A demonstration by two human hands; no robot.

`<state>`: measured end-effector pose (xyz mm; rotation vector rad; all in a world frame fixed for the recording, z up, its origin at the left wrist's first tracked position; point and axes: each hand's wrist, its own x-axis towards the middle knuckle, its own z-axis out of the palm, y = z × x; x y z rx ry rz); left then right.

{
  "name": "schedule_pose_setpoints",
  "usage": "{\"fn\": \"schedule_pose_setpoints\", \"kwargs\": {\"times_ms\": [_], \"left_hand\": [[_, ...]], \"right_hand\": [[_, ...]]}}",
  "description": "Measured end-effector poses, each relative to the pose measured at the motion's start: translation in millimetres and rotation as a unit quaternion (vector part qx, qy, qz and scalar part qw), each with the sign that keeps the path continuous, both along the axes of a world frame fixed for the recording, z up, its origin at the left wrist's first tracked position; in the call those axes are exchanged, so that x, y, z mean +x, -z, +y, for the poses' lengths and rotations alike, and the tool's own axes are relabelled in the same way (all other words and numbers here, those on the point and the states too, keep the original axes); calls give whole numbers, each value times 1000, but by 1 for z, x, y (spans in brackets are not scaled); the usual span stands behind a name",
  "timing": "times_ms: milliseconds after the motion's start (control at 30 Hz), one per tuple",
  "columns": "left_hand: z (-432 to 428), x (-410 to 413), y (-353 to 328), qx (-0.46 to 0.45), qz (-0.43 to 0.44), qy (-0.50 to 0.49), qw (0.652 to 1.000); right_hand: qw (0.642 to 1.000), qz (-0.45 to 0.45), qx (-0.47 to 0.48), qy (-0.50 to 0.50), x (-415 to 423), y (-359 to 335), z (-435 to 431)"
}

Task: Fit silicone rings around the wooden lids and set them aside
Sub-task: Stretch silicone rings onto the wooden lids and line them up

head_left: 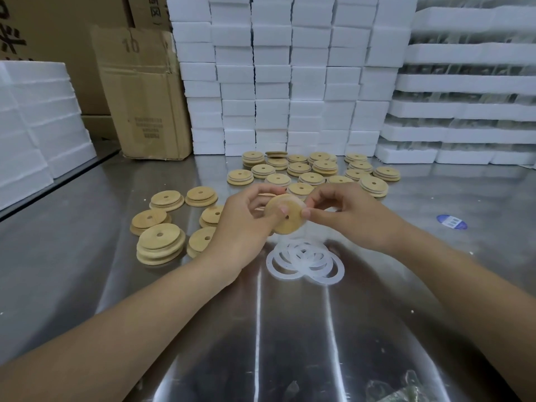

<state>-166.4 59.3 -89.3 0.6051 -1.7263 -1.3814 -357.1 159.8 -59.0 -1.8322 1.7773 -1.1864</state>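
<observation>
Steel table, wooden lids, foam stacks

there's a number to read, "10", faint grey on the bent top flap of the tall cardboard box standing on the tabletop. lower on that box's front, a printed block of small text, several lines, too blurred to make out. far left, big black characters on a large carton, cut by the frame edge, not readable. up top, another carton carries dark characters, also cut off. on the tabletop at right, a blue oval sticker with white marks, nothing legible.
</observation>
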Motion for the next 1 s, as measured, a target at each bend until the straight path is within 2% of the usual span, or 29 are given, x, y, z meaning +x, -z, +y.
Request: {"fn": "schedule_pose_setpoints", "kwargs": {"times_ms": [200,267,467,633,833,933,1000], "left_hand": [[4,-2,5,-55,-18,27,998],[3,-2,4,-44,-19,30,998],[4,-3,5,-3,0,30,1000],[3,-1,2,44,30,25,998],[1,0,-5,51,59,23,997],[-5,5,-10,70,75,11,995],[-5,5,-12,50,61,5,997]], "right_hand": [[1000,20,6,-14,3,-4,0],[999,24,18,-15,-3,-7,1],[998,-40,44,-27,-6,-5,3],[998,-38,50,-13,-2,-7,4],[995,-69,77,10,-6,-9,6],[989,-113,93,-9,-2,-5,6],[980,-165,100,-40,3,-2,5]]}}
